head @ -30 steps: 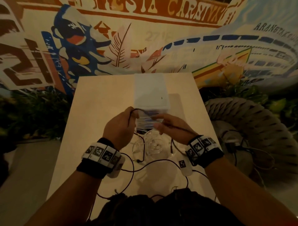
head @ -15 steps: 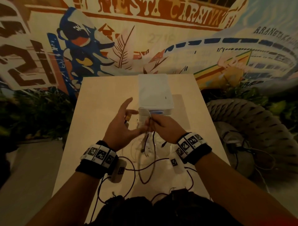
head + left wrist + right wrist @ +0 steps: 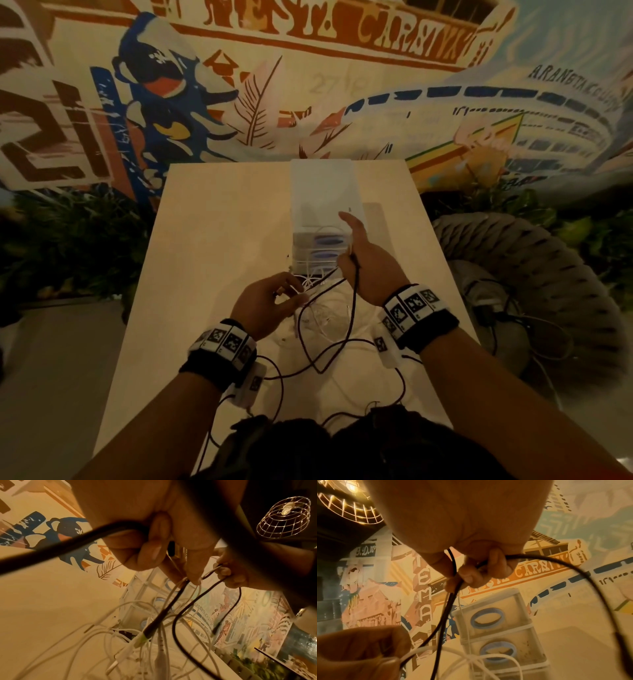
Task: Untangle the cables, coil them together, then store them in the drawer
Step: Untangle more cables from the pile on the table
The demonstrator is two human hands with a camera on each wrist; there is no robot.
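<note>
Head view | left hand point(image 3: 270, 305) pinches white cables point(image 3: 322, 318) | right hand point(image 3: 363, 263) grips black cable point(image 3: 352, 308) | drawer unit point(image 3: 322, 212) behind

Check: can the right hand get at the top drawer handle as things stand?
Probably not yet. The right hand sits right beside the top drawer handle, nothing between, but its fingers grip the black cable.

- Black cable point(image 3: 352, 310): thin, gripped in right hand point(image 3: 368, 263), hangs down in a loop to the desk point(image 3: 212, 233); a second strand runs to the left hand point(image 3: 265, 306).
- White cables point(image 3: 320, 317): thin, tangled heap on desk between the hands; strands pinched by left fingers point(image 3: 193, 566).
- Drawer unit point(image 3: 322, 219): translucent, stacked drawers with blue oval handles, all closed, upright just behind the tangle.
</note>
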